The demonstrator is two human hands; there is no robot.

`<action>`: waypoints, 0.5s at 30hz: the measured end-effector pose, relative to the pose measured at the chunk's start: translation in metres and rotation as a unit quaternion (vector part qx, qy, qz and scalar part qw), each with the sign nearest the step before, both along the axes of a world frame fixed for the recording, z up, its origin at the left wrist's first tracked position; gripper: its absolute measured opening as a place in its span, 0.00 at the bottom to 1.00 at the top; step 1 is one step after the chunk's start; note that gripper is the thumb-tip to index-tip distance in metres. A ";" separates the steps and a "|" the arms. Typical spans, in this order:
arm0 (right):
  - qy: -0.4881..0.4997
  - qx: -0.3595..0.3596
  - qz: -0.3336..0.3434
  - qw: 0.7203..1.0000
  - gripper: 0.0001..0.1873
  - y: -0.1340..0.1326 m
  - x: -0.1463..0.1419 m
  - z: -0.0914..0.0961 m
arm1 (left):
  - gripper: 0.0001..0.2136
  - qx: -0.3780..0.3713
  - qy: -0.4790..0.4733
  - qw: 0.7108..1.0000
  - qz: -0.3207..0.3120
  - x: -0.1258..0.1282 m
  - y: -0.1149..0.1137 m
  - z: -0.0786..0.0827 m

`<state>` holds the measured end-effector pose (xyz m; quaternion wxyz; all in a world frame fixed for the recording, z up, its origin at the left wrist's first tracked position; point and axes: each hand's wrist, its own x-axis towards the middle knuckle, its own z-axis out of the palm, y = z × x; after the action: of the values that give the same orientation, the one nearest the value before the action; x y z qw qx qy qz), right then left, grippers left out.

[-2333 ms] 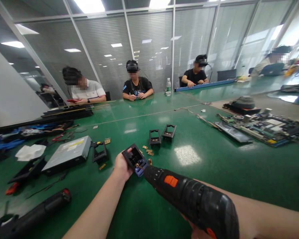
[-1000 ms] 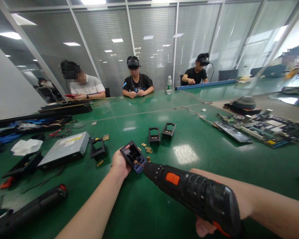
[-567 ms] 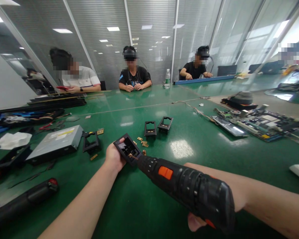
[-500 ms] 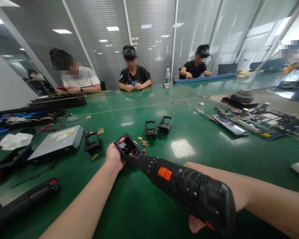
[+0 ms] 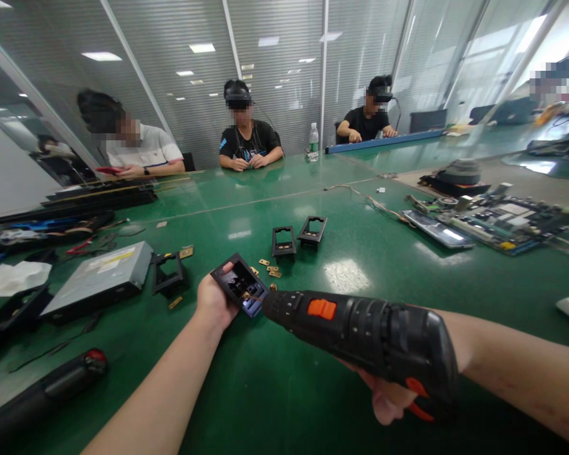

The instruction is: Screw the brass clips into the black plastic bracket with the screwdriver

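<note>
My left hand [image 5: 213,302] grips a small black plastic socket housing [image 5: 239,284] with a blue part at its lower end, holding it tilted just above the green table [image 5: 408,278]. My right hand [image 5: 389,395] is wrapped round the grip of a black electric screwdriver [image 5: 360,332] with an orange switch. The driver's bit touches the housing's lower end, beside a small brass piece. Several loose brass contacts [image 5: 269,268] lie on the table just behind the housing. Two more black housings [image 5: 283,241] [image 5: 312,230] stand a little farther back.
A grey optical drive [image 5: 99,278] and another black frame [image 5: 167,276] lie to the left, a second black driver [image 5: 42,398] at the near left. Circuit boards [image 5: 493,218] lie at the right. Three people sit at the table's far side, with a water bottle [image 5: 313,141].
The driver has swung from pointing up-left to lying nearly level, and my right hand now shows under its grip. The view has shifted, so the table's things sit more to the left.
</note>
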<state>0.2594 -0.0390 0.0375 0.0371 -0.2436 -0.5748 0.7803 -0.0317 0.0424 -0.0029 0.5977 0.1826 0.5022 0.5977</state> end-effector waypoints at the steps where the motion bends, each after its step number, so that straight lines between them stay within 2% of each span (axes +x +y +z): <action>1: -0.015 -0.034 0.008 0.999 0.27 0.002 0.002 -0.002 | 0.07 -0.002 0.000 1.000 0.003 0.001 0.000 0.000; 2: -0.018 -0.057 0.007 0.998 0.36 0.004 0.003 -0.004 | 0.07 -0.002 0.000 1.000 0.010 0.002 0.000 0.000; 4: -0.026 -0.053 -0.006 0.998 0.47 0.007 0.004 -0.006 | 0.06 0.016 0.013 0.999 0.047 0.005 -0.001 0.001; 7: -0.040 -0.046 -0.015 0.998 0.54 0.009 0.002 -0.008 | 0.04 0.068 0.046 0.992 0.090 0.009 -0.002 0.001; 12: 0.009 -0.075 -0.051 0.996 0.59 0.010 0.001 -0.007 | 0.04 0.059 0.047 0.995 0.064 0.009 -0.004 0.003; 15: -0.005 -0.062 -0.056 0.997 0.54 0.007 -0.001 -0.001 | 0.04 0.062 0.051 0.994 0.074 0.011 -0.003 0.004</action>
<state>0.2586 -0.0318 0.0363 0.0628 -0.2808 -0.5111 0.8100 -0.0210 0.0391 0.0010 0.5130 0.2119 0.5056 0.6605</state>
